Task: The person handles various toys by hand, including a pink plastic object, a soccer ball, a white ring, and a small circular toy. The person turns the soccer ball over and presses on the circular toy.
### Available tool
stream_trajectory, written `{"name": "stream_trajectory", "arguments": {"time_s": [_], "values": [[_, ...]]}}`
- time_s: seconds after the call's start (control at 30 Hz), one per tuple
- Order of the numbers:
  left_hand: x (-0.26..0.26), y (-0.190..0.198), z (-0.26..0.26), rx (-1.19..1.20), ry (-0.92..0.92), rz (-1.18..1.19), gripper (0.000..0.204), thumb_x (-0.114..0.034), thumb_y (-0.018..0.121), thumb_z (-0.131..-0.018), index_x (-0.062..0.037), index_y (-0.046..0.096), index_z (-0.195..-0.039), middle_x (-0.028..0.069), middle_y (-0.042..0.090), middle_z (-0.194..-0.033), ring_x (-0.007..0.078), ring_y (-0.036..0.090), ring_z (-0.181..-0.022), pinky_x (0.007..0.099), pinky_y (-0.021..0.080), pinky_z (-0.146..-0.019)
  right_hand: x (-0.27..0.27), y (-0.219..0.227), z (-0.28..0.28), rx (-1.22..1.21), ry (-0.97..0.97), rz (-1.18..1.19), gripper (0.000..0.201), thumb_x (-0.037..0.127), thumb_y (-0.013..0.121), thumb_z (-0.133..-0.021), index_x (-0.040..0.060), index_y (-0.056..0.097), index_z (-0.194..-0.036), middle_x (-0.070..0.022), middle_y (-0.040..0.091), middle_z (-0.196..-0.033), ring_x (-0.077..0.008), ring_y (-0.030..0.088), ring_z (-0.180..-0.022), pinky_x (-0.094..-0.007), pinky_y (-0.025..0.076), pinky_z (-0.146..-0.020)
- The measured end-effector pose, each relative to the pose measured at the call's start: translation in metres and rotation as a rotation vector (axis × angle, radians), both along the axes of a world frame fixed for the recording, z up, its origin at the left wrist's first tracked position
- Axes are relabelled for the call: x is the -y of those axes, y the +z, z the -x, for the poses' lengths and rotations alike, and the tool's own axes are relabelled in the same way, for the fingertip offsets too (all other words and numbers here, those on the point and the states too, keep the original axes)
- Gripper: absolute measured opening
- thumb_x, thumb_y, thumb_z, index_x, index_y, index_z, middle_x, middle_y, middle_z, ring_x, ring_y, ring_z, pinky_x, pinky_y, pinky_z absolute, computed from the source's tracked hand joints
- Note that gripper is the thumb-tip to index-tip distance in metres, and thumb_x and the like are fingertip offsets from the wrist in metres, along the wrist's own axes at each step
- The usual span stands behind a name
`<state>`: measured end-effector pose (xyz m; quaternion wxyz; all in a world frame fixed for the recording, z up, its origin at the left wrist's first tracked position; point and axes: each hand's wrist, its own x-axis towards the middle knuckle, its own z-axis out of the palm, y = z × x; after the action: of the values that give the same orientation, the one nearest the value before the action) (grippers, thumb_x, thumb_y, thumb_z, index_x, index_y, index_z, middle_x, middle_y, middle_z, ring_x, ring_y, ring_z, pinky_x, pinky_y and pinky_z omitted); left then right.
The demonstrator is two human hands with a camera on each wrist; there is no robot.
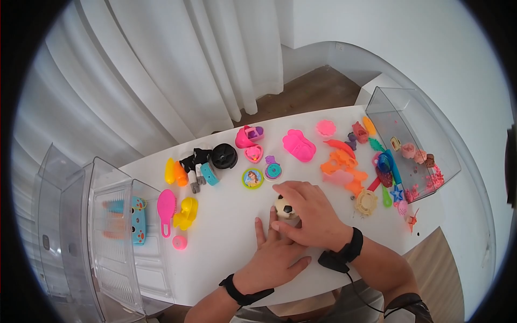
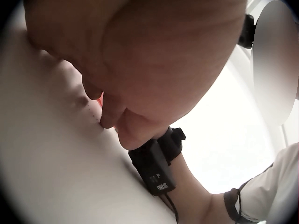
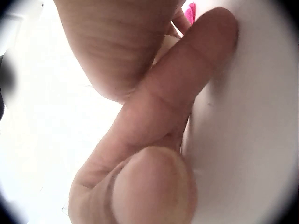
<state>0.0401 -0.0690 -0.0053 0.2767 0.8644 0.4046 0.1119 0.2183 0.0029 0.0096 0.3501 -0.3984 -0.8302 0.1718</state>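
Note:
In the head view a small white-and-black ball [image 1: 284, 208] sits at the front middle of the table. My right hand [image 1: 315, 215] arches over it, its fingers and thumb curved round the ball. My left hand [image 1: 273, 262] lies just below, its fingers extended, the index finger along the ball's near left side and the fingertips of both hands close together. In the left wrist view, my left hand [image 2: 163, 56] fills the top and the ball is hidden. The right wrist view shows large fingers [image 3: 177, 79] close to the tabletop, with no clear view of the ball.
Clear bins [image 1: 113, 242] stand at the left, one holding a blue toy [image 1: 138, 220]. Another clear bin [image 1: 398, 124] is at the right. Along the table lie a pink brush [image 1: 166, 206], yellow duck toy [image 1: 186, 213], black wheel [image 1: 224, 156], pink tray [image 1: 299, 145] and orange pieces [image 1: 342, 164].

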Motion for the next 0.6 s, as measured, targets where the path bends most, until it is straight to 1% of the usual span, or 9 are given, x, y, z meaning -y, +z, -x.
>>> {"name": "stream_trajectory", "arguments": {"time_s": [0.13, 0.2, 0.23, 0.3, 0.33, 0.4, 0.43, 0.5, 0.6], "values": [[-0.002, 0.002, 0.000, -0.053, -0.015, 0.024, 0.049, -0.043, 0.065, -0.102, -0.0158, 0.066, -0.142, 0.0211, 0.029, -0.170, 0.0646, -0.004, -0.157, 0.0841, -0.010, -0.114, -0.001, -0.014, -0.003, 0.059, 0.015, 0.026, 0.061, 0.024, 0.081, -0.086, 0.0061, 0.059, -0.140, -0.0169, 0.064, -0.131, -0.0374, 0.061, -0.119, -0.0471, 0.048, -0.102], [-0.004, 0.004, 0.000, -0.059, 0.002, 0.032, 0.051, -0.044, 0.065, -0.102, -0.0170, 0.064, -0.144, 0.0242, 0.026, -0.170, 0.0666, -0.006, -0.156, 0.0834, -0.006, -0.116, 0.000, -0.005, -0.003, -0.064, -0.032, 0.035, 0.062, 0.025, 0.081, -0.086, 0.0059, 0.058, -0.140, -0.0172, 0.064, -0.131, -0.0376, 0.061, -0.120, -0.0476, 0.048, -0.102], [-0.004, 0.000, 0.000, -0.059, 0.003, 0.032, 0.051, -0.044, 0.065, -0.102, -0.0170, 0.064, -0.144, 0.0242, 0.026, -0.170, 0.0666, -0.006, -0.156, 0.0834, -0.006, -0.116, 0.001, -0.003, -0.003, -0.064, -0.032, 0.035, 0.062, 0.025, 0.081, -0.086, 0.0059, 0.058, -0.140, -0.0172, 0.064, -0.131, -0.0376, 0.061, -0.120, -0.0476, 0.048, -0.102], [-0.004, -0.009, 0.001, 0.012, 0.092, -0.010, 0.052, -0.043, 0.067, -0.100, -0.0188, 0.063, -0.146, 0.0269, 0.023, -0.170, 0.0671, -0.008, -0.155, 0.0816, -0.004, -0.118, 0.002, 0.001, -0.004, -0.121, -0.074, 0.062, 0.063, 0.025, 0.081, -0.086, 0.0055, 0.058, -0.140, -0.0182, 0.063, -0.132, -0.0381, 0.061, -0.121, -0.0485, 0.048, -0.103], [-0.004, -0.009, 0.002, 0.011, 0.091, -0.010, 0.052, -0.043, 0.067, -0.100, -0.0188, 0.063, -0.146, 0.0269, 0.023, -0.170, 0.0671, -0.008, -0.155, 0.0816, -0.004, -0.118, 0.002, 0.001, -0.004, -0.122, -0.075, 0.062, 0.063, 0.025, 0.081, -0.086, 0.0055, 0.058, -0.140, -0.0182, 0.063, -0.132, -0.0381, 0.061, -0.121, -0.0485, 0.048, -0.103], [-0.004, -0.008, 0.003, 0.031, 0.102, 0.015, 0.054, -0.042, 0.068, -0.099, -0.0194, 0.062, -0.148, 0.0308, 0.021, -0.170, 0.0674, -0.008, -0.155, 0.0803, -0.002, -0.119, 0.000, 0.000, -0.003, -0.061, -0.045, -0.035, 0.060, 0.025, 0.080, -0.087, 0.0037, 0.059, -0.139, -0.0176, 0.064, -0.126, -0.0369, 0.063, -0.113, -0.0471, 0.050, -0.096], [-0.005, -0.005, 0.003, 0.031, 0.101, 0.015, 0.054, -0.042, 0.068, -0.099, -0.0194, 0.062, -0.148, 0.0308, 0.021, -0.170, 0.0674, -0.008, -0.155, 0.0803, -0.002, -0.119, 0.000, -0.001, -0.004, -0.061, -0.046, -0.035, 0.060, 0.025, 0.080, -0.087, 0.0037, 0.059, -0.139, -0.0176, 0.064, -0.126, -0.0369, 0.063, -0.113, -0.0471, 0.050, -0.096], [-0.008, 0.002, 0.003, -0.070, 0.226, -0.036, 0.059, -0.042, 0.069, -0.099, -0.0198, 0.058, -0.152, 0.0320, 0.019, -0.170, 0.0673, -0.007, -0.156, 0.0799, -0.003, -0.119, 0.000, -0.004, -0.004, 0.001, -0.020, -0.056, 0.061, 0.025, 0.080, -0.087, 0.0029, 0.058, -0.139, -0.0180, 0.064, -0.127, -0.0369, 0.063, -0.113, -0.0472, 0.051, -0.096], [-0.012, 0.001, 0.009, -0.056, 0.219, -0.053, 0.062, -0.042, 0.070, -0.098, -0.0208, 0.055, -0.155, 0.0333, 0.018, -0.171, 0.0662, -0.007, -0.156, 0.0799, -0.003, -0.119, -0.002, -0.015, -0.004, -0.014, -0.001, -0.034, 0.061, 0.026, 0.080, -0.087, 0.0027, 0.058, -0.139, -0.0186, 0.064, -0.126, -0.0368, 0.064, -0.112, -0.0460, 0.052, -0.095]]}}
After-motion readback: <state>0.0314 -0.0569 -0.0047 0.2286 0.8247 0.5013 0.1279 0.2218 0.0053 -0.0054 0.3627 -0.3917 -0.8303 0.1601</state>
